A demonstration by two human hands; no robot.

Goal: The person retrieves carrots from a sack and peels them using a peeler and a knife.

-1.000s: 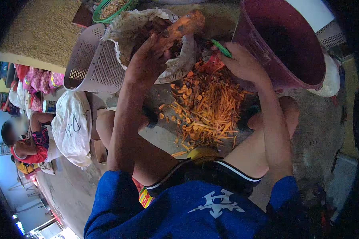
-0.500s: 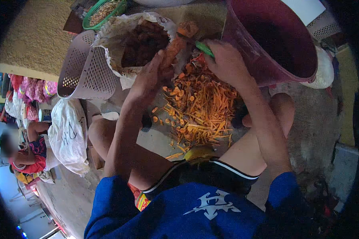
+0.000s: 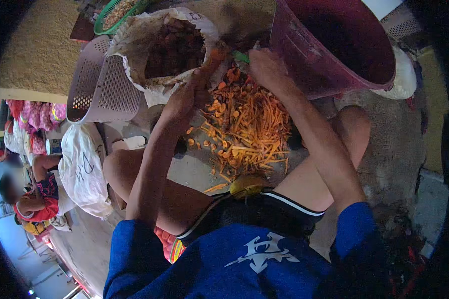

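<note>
My left hand (image 3: pixel 195 92) is closed around a carrot (image 3: pixel 216 58), which points away from me beside the sack's rim. In my right hand (image 3: pixel 268 70) is a knife with a green handle (image 3: pixel 241 57); its blade is hard to make out now. Below and between my hands lies a heap of orange carrot peelings (image 3: pixel 252 127) with round cut-off ends, on the floor between my legs. Just left of the carrot stands an open white woven sack (image 3: pixel 157 93) with dark reddish-brown contents (image 3: pixel 174 52). A large maroon tub (image 3: pixel 304 55) stands close to my right hand.
Left of the sack is a perforated plastic basket (image 3: pixel 112 94), with a green basket (image 3: pixel 103 24) of small pale pieces behind it. A full white sack (image 3: pixel 82 169) lies at left. Farther left, a person in red (image 3: pixel 40 208) sits near hanging pink net bags (image 3: pixel 35 115).
The knife in my right hand has moved from across the carrot to its right side, apart from it. My left hand and the carrot have shifted slightly left. The view has tilted a little.
</note>
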